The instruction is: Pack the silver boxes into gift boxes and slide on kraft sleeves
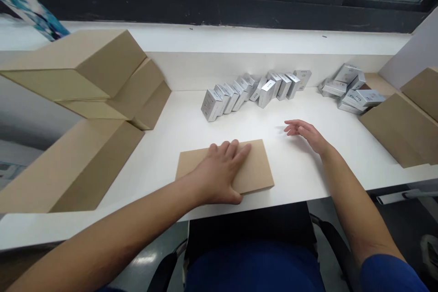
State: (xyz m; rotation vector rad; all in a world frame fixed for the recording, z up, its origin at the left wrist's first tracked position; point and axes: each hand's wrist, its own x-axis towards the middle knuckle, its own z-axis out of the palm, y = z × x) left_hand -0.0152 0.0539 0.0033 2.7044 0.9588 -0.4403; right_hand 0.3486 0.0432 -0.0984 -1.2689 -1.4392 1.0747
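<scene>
A flat brown cardboard box [257, 164] lies on the white table near its front edge. Across the top of it spans my left hand [221, 169], fingertips at the far edge and thumb by the near edge, gripping the box. My right hand [304, 132] is apart from the box, to its right, holding nothing, with its fingers stretched out to the left over the table. Nearest to that hand is a row of small silver-white boxes [266, 93], most of them standing and leaning on one another.
Large brown cardboard boxes [92, 159] are stacked at the left. At the right, a loose pile of small silver-white boxes [347, 86] lies beside an open cardboard carton [400, 127]. A white ledge [219, 39] and dark window frame [205, 9] bound the table's back.
</scene>
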